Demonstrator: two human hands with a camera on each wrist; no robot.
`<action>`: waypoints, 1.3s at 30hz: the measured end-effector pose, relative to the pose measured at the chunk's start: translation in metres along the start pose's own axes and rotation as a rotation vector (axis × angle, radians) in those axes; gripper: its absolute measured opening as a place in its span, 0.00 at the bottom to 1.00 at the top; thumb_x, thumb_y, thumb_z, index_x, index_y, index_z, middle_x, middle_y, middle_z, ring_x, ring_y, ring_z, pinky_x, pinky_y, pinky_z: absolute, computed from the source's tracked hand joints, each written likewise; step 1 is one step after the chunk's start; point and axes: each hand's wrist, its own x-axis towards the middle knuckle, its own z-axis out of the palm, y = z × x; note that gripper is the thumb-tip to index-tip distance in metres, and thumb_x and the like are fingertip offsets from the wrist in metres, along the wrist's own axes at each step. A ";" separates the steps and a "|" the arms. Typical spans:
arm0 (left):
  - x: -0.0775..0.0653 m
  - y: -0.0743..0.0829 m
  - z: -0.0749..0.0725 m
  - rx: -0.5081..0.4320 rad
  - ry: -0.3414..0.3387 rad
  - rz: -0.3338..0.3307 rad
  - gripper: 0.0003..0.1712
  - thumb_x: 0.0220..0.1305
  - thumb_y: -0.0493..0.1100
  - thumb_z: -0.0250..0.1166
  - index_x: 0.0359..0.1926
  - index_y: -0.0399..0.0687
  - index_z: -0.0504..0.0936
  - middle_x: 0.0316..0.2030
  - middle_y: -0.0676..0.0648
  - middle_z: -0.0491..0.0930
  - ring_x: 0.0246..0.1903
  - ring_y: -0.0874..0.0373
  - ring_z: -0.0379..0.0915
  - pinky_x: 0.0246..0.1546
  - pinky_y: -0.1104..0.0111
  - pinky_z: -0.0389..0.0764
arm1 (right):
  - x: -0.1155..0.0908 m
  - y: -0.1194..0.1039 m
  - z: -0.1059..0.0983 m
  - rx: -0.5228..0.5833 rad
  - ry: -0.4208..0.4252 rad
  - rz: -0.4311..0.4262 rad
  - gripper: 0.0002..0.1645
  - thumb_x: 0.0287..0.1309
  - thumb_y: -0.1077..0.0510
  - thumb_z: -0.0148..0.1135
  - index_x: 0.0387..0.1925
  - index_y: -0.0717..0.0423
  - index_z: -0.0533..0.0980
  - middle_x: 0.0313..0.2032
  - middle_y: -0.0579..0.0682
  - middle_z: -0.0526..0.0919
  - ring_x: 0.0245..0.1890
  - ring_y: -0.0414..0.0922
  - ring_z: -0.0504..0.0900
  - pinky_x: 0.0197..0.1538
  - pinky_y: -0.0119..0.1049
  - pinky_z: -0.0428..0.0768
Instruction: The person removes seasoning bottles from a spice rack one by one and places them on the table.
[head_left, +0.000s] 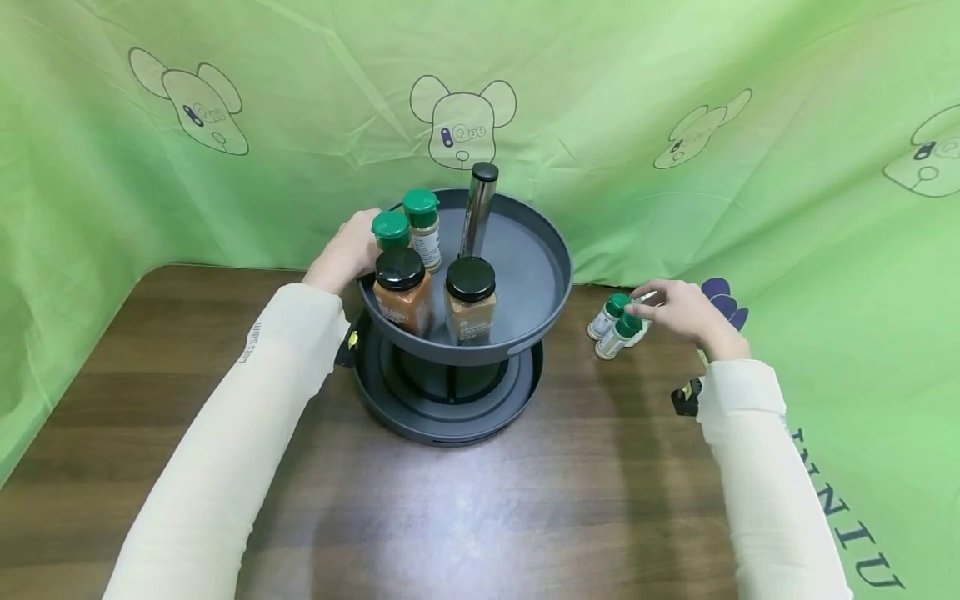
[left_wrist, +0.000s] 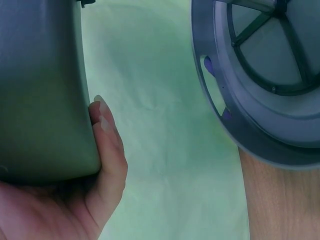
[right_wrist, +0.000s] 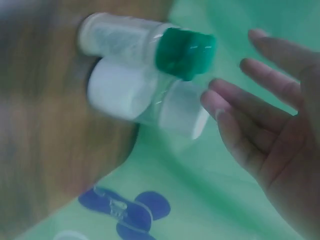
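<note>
A dark grey two-tier turntable (head_left: 536, 250) stands on the table. My left hand (head_left: 348, 250) grips the left side of its upper tray (left_wrist: 45, 100), fingers along the outer wall. On that tray are two green-capped spice bottles (head_left: 426, 242) and two black-lidded spice jars (head_left: 470, 312), one orange-brown, one tan. My right hand (head_left: 678, 312) is over a small group of bottles at the right, thumb and fingertips right at the white cap (right_wrist: 185, 107) of one bottle. Beside it are two green-capped bottles (head_left: 611, 340). The right wrist view is blurred.
A metal post (head_left: 478, 212) with a black top rises from the upper tray. The lower tray (head_left: 450, 429) sits beneath, with a slot in its wall. A green printed cloth (head_left: 600, 125) hangs behind and beside the brown wooden table (head_left: 585, 500).
</note>
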 end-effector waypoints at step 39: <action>0.001 0.000 -0.001 -0.026 -0.013 -0.018 0.11 0.69 0.34 0.44 0.49 0.33 0.67 0.49 0.32 0.71 0.48 0.39 0.68 0.57 0.47 0.73 | -0.007 -0.038 -0.019 0.533 0.219 -0.123 0.28 0.71 0.43 0.53 0.65 0.52 0.69 0.47 0.30 0.82 0.47 0.33 0.82 0.46 0.23 0.79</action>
